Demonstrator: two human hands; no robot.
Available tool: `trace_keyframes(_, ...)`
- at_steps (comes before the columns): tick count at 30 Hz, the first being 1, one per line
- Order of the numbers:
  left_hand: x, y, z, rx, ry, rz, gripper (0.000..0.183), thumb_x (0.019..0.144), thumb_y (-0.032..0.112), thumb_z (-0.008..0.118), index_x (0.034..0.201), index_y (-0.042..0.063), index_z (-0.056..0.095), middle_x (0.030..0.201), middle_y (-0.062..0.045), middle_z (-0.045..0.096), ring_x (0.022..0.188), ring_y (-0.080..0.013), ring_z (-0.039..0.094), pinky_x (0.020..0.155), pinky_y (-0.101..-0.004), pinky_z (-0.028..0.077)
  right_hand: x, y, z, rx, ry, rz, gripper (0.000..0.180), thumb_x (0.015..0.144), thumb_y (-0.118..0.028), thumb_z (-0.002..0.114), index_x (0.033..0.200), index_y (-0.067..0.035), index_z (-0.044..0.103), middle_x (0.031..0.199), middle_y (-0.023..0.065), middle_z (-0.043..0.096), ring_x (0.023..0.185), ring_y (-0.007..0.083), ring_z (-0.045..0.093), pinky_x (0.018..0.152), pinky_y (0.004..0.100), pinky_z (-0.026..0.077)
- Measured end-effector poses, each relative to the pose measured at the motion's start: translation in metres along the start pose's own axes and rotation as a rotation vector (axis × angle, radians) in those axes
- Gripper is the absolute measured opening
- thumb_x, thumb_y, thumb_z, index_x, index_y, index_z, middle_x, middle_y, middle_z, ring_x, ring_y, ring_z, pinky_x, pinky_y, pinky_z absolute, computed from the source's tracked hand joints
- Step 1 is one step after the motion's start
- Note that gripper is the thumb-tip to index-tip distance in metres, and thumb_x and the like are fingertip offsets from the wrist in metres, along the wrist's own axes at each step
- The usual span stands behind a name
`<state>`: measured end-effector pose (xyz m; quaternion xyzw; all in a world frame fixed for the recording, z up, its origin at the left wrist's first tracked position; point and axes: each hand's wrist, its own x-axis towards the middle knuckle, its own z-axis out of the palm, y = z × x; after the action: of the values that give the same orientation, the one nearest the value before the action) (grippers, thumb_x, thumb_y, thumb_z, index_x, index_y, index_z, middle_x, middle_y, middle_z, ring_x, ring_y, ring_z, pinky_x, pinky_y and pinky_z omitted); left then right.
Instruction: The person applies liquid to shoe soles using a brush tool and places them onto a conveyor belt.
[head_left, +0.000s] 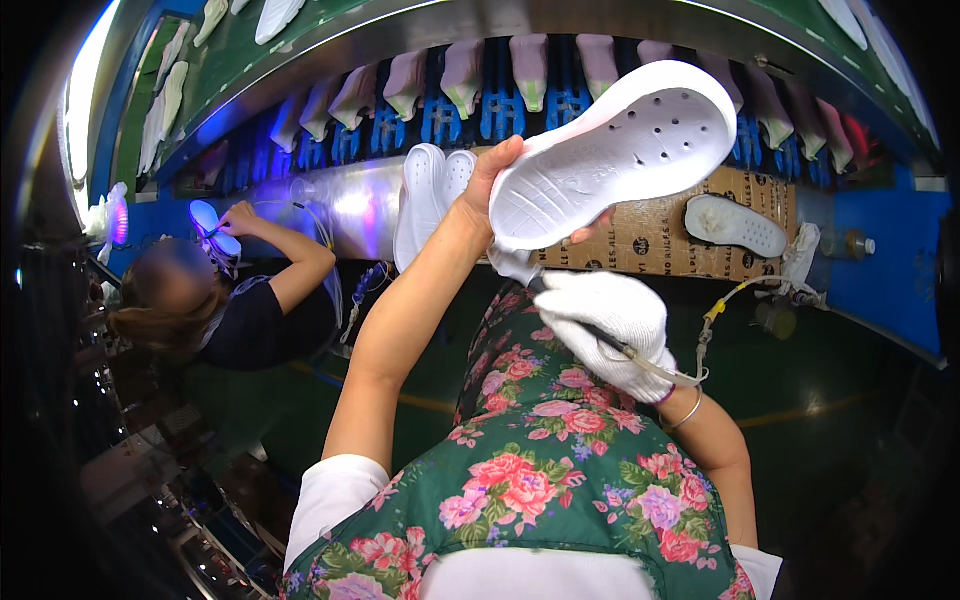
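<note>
My bare left hand (495, 176) grips a white shoe sole (611, 157) near its heel, with the perforated forefoot pointing up to the right. My right hand (607, 326), in a white knitted glove, is closed on the dark handle of a brush (536, 281) with a hose running from its rear end. The brush head touches or lies very near the sole's heel edge; its tip is partly hidden. Beyond my left forearm, white soles (421, 187) stand on the metal ledge. To the right, another perforated sole (735, 225) lies on printed cardboard (667, 259).
A row of pinkish shoe uppers on blue holders (463, 75) runs behind the ledge, under a green conveyor (390, 15) carrying white pieces. At left a co-worker (255, 307) handles a sole. A clear bottle (847, 244) and hose (705, 330) are at right.
</note>
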<state>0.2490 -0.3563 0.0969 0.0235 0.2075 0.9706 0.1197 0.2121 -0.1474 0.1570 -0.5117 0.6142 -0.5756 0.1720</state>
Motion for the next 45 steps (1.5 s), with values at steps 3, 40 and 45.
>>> trace_keyframes(3,-0.001,-0.002,-0.011,-0.18,-0.09,0.027,0.087,0.077,0.058,0.065,0.144,0.01,0.037,0.132,-0.027,0.048,0.112,-0.0472,0.052,0.086,-0.0547,0.05,0.003,0.003,-0.001,0.212,0.09,0.189,0.017,0.075,-0.002,0.074,0.092,-0.003,0.072,0.091,0.0115,0.071,0.08,0.0206,0.069,0.073,0.0293,0.054)
trace_keyframes(40,0.218,0.06,0.097,-0.141,0.048,0.278,0.083,0.094,0.064,0.031,0.146,0.0,0.018,0.135,-0.035,0.038,0.123,-0.0471,0.045,0.103,-0.05,0.044,-0.059,0.037,-0.057,0.42,0.726,0.644,0.018,0.08,0.001,0.069,0.098,0.004,0.07,0.08,0.0078,0.07,0.062,0.0095,0.063,0.055,0.019,0.048)
trace_keyframes(45,0.194,0.034,0.121,0.484,-0.094,0.121,0.069,0.098,0.049,0.043,0.15,0.009,0.022,0.145,-0.024,0.036,0.117,-0.0415,0.054,0.097,-0.0469,0.047,-0.072,0.054,-0.054,0.438,0.724,0.7,0.018,0.081,-0.003,0.071,0.098,0.003,0.071,0.08,0.0077,0.07,0.064,0.0105,0.065,0.057,0.02,0.05)
